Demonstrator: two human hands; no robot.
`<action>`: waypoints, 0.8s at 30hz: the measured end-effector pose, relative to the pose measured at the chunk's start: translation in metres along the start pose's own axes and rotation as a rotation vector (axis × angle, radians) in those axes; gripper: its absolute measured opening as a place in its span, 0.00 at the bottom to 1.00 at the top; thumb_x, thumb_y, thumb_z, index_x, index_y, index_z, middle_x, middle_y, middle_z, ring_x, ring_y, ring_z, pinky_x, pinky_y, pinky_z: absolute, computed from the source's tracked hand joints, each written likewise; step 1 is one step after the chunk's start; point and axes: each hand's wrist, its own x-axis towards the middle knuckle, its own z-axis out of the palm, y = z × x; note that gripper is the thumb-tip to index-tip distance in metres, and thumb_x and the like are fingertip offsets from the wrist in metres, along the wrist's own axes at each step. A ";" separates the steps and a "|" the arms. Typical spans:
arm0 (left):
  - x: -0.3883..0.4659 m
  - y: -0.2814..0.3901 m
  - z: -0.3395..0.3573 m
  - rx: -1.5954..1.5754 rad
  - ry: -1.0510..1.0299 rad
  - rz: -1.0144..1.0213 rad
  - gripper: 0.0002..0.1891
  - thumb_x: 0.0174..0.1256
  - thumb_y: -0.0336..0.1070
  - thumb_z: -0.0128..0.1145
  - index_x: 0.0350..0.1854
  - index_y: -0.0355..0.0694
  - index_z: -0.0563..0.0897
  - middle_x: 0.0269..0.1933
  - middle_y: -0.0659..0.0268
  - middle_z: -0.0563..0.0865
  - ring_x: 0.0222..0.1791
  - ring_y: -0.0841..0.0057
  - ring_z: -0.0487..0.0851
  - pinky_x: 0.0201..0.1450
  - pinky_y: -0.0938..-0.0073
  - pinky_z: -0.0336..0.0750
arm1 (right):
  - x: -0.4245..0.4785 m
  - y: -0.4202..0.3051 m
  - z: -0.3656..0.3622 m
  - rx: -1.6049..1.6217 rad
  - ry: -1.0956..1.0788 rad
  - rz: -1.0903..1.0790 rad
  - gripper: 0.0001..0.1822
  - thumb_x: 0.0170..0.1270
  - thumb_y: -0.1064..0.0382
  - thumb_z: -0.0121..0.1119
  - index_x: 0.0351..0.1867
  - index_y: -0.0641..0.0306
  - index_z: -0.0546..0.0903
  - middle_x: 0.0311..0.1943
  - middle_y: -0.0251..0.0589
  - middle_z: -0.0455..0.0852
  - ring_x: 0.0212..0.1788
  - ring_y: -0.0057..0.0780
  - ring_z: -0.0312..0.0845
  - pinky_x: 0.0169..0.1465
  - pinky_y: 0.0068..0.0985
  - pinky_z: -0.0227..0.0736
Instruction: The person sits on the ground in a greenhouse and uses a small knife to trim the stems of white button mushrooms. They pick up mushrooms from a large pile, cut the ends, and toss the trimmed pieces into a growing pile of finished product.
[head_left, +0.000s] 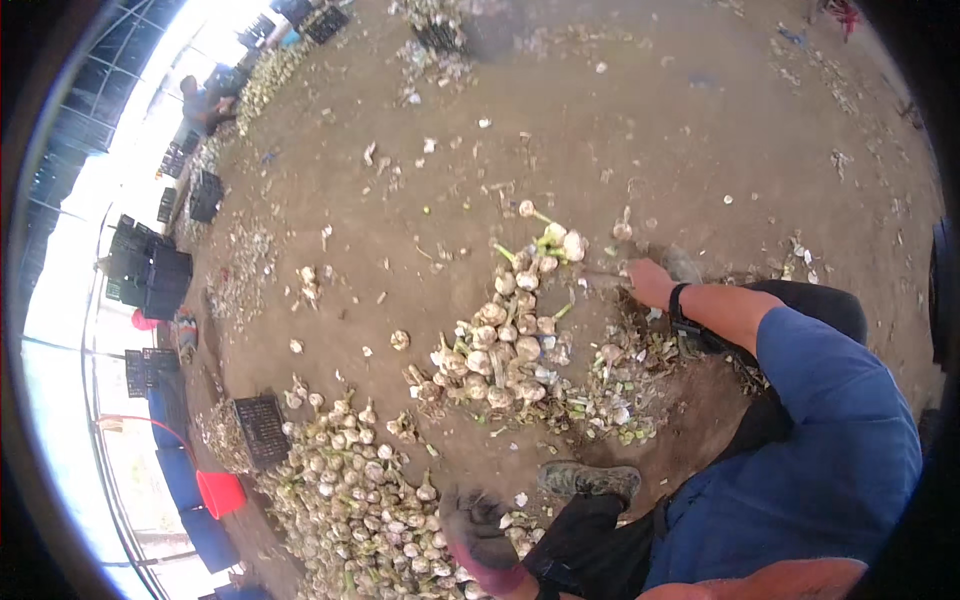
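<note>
My left hand (480, 529), in a dark grey glove with a pink cuff, is blurred at the edge of a big heap of garlic bulbs (367, 487). Whether its fingers hold a bulb cannot be made out. My bare right hand (649, 282), with a black band on the wrist, is closed around a thin tool (602, 278), blurred and probably a knife. The tool points left, just below a few garlic bulbs with green stems (559, 238). Between my hands lies a smaller pile of garlic bulbs (495, 349). Cut stems and dry skins (615, 409) lie beside it.
My shoe (589, 478) rests on the dirt floor near the cut stems. A black plastic crate (261, 433) stands at the heap's left edge, near a red bucket (220, 493). Stacked black crates (150, 270) line the left side. Another person (201, 105) is at the far upper left.
</note>
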 end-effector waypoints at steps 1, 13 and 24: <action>0.000 -0.002 0.003 0.048 -0.031 0.015 0.27 0.70 0.46 0.49 0.65 0.33 0.69 0.44 0.56 0.82 0.37 0.67 0.82 0.38 0.68 0.81 | 0.004 -0.001 0.008 0.023 0.061 -0.033 0.15 0.54 0.63 0.61 0.41 0.70 0.81 0.41 0.59 0.82 0.48 0.54 0.78 0.51 0.47 0.74; -0.011 -0.003 0.043 0.407 -0.323 0.078 0.25 0.68 0.39 0.54 0.64 0.30 0.71 0.50 0.54 0.84 0.43 0.67 0.85 0.46 0.67 0.81 | -0.053 -0.019 0.061 0.160 -0.382 -0.147 0.29 0.49 0.48 0.67 0.41 0.76 0.82 0.38 0.63 0.83 0.44 0.53 0.80 0.48 0.44 0.77; -0.040 -0.071 0.066 0.800 -0.529 0.764 0.27 0.62 0.34 0.65 0.62 0.31 0.73 0.54 0.54 0.82 0.54 0.69 0.80 0.57 0.68 0.74 | -0.169 -0.210 -0.158 0.876 -0.388 -0.181 0.36 0.55 0.46 0.70 0.59 0.71 0.76 0.40 0.46 0.86 0.42 0.29 0.81 0.49 0.27 0.75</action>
